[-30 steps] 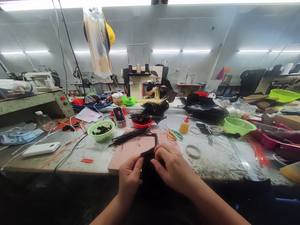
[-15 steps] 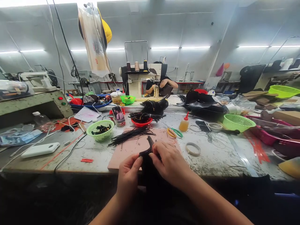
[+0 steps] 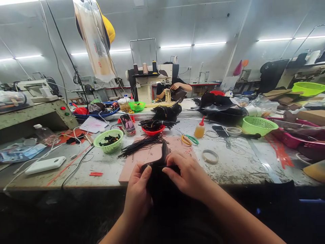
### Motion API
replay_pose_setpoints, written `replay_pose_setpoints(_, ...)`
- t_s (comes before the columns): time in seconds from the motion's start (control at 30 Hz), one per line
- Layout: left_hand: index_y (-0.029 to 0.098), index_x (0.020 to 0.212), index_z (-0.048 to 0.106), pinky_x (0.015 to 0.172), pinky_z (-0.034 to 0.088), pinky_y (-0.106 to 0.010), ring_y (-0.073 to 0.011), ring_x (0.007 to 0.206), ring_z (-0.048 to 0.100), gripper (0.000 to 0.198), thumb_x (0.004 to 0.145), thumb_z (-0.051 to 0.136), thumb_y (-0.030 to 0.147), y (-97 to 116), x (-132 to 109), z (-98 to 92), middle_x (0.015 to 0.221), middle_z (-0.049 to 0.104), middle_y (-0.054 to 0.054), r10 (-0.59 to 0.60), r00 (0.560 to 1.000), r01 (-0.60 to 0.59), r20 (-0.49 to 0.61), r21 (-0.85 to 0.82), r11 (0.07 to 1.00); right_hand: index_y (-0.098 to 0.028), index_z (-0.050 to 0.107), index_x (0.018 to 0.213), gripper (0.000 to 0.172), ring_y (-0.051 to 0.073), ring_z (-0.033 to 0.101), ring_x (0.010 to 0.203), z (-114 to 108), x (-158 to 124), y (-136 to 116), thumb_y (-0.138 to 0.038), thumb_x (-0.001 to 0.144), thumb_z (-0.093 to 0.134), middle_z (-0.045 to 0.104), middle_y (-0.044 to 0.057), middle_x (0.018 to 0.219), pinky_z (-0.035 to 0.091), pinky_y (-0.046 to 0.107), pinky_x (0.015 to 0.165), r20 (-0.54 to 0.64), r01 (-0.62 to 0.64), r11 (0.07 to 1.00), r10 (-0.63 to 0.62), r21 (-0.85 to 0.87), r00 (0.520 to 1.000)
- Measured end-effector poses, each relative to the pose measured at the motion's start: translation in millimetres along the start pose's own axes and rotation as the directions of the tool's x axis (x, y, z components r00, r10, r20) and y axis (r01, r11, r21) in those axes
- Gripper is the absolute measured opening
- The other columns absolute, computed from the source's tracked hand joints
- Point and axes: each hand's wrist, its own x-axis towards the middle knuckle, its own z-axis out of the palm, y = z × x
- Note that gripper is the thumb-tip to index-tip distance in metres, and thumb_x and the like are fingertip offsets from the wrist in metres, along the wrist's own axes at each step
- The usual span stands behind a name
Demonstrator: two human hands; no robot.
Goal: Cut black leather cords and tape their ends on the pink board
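A black leather-like piece (image 3: 158, 176) is held at the table's front edge, its upper edge folded and a corner standing up over the pink board (image 3: 126, 171). My left hand (image 3: 138, 184) pinches the left end of that edge between thumb and fingers. On the other side, my right hand (image 3: 186, 173) has its thumb and bent fingers closed on the piece near the raised corner. The lower part merges into the dark below the table. Thin black strips (image 3: 139, 145) lie on the board beyond my hands.
Left of the board stands a green basket (image 3: 109, 149) with small black parts. Scissors (image 3: 186, 137), a glue bottle (image 3: 199, 128) and a tape roll (image 3: 210, 156) lie to the right. A phone (image 3: 127, 122) leans behind. Across the table, a co-worker's arm (image 3: 186, 87) is at a sewing machine.
The black piece has been spread wider, its edge now more opened out between my hands. My left hand has shifted slightly left; the camera view has tilted a little.
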Motion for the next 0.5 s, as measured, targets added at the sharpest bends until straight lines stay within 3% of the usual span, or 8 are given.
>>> replay_pose_setpoints(0.37, 0.017, 0.069, 0.050, 0.055, 0.047, -0.020, -0.0083, 0.053, 0.054, 0.021, 0.065, 0.068, 0.026, 1.7, 1.7, -0.5, 0.059, 0.059, 0.004, -0.019, 1.000, 0.019, 0.018, 0.002, 1.000, -0.019, 0.050, 0.072, 0.008, 0.015, 0.051, 0.062, 2.8, 5.4, -0.2, -0.022, 0.078, 0.054, 0.057, 0.000, 0.067, 0.037, 0.026, 0.059, 0.010, -0.060, 0.996, 0.061, -0.063, 0.998)
replay_pose_setpoints(0.43, 0.018, 0.068, 0.049, 0.052, 0.045, -0.019, -0.0084, 0.051, 0.053, 0.020, 0.066, 0.067, 0.027, 7.7, 4.8, -3.9, 0.058, 0.058, 0.005, -0.017, 0.998, 0.013, 0.055, 0.073, 0.997, -0.018, 0.050, 0.073, 0.008, 0.014, 0.051, 0.061, 1.7, 6.3, -2.2, -0.023, 0.078, 0.053, 0.057, 0.000, 0.067, 0.036, 0.026, 0.058, 0.052, -0.079, 0.993, 0.083, -0.086, 0.995)
replay_pose_setpoints(0.5, 0.019, 0.069, 0.051, 0.053, 0.044, -0.020, -0.0099, 0.053, 0.054, 0.018, 0.065, 0.067, 0.026, 21.3, 10.0, -6.4, 0.059, 0.058, 0.005, 0.011, 0.991, -0.049, 0.132, 0.285, 0.957, -0.018, 0.052, 0.074, 0.008, 0.015, 0.052, 0.061, 2.0, 8.0, -5.4, -0.023, 0.079, 0.053, 0.058, 0.001, 0.067, 0.035, 0.026, 0.057, 0.104, -0.076, 0.989, 0.089, -0.123, 0.991)
